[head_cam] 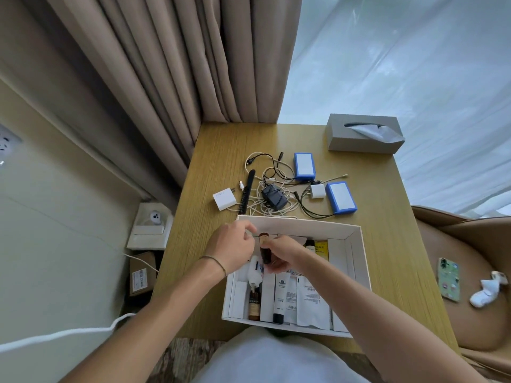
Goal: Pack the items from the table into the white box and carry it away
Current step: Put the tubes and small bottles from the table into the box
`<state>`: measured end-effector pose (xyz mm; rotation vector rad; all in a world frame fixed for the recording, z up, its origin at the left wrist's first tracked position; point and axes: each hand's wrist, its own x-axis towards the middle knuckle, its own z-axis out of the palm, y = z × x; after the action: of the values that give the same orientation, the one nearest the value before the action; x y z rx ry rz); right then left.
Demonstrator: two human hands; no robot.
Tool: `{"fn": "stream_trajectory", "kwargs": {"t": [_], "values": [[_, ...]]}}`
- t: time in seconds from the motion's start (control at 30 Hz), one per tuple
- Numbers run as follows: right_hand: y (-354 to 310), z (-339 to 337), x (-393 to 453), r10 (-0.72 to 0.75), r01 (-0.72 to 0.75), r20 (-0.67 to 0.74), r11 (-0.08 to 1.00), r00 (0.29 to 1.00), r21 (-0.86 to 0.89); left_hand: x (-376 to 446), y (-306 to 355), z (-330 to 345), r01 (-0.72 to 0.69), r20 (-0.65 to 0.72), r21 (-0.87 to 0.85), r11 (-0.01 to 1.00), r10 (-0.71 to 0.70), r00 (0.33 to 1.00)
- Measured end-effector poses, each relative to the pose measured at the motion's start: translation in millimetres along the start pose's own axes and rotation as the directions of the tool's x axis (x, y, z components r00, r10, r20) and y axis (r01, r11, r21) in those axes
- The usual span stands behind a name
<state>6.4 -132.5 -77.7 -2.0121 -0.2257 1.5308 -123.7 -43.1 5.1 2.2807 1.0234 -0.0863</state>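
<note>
Right hand (279, 255) grasps a dark bottle (266, 251) over the white box (356, 261); left hand (235, 244) loosely curled, grasping nothing visible — cables (272, 189), chargers, comb (247, 192) crowd the worktop (221, 150) behind.

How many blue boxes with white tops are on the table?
2. One blue box lies behind the tangled cables; the other blue box lies nearer, right of the small white plug. None looks hidden.

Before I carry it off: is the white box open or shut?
Open: the white box has no lid on, and tubes and bottles show inside while the right hand holds a dark bottle.
</note>
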Motion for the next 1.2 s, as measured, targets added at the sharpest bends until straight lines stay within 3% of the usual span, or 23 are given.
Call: {"fn": "stream_trajectory", "kwargs": {"t": [0.13, 0.37, 0.6, 0.97, 1.2], "values": [[0.4, 4.0, 13.6, -0.068, 0.054, -0.101, 0.989, 0.993, -0.134, -6.2, -16.6, -5.9, 0.029, -0.094, 0.072, 0.997, -0.022, 0.995], [11.1, 11.6, 20.9, -0.261, 0.178, -0.198, 0.916, 0.945, -0.358, -14.7, -26.8, -8.9, 0.042, -0.061, 0.073, 0.996, -0.038, 0.997], [13.3, 18.4, 12.9, -0.445, 0.24, -0.236, 0.776, 0.864, -0.583, -16.1, -27.5, -8.3, 0.006, -0.06, 0.079, 0.997, -0.001, 0.998], [-21.2, 1.4, -30.0, -0.597, 0.374, -0.259, 0.726, 0.759, -0.577, 19.6, -4.2, -13.6, -0.175, -0.116, 0.061, 0.983, 0.181, 0.977], [-54.3, -60.2, -48.7, -0.621, 0.414, -0.387, 0.764, 0.682, -0.495, 59.0, 32.0, -3.7, -0.227, -0.071, 0.01, 0.974, 0.227, 0.971]]}}
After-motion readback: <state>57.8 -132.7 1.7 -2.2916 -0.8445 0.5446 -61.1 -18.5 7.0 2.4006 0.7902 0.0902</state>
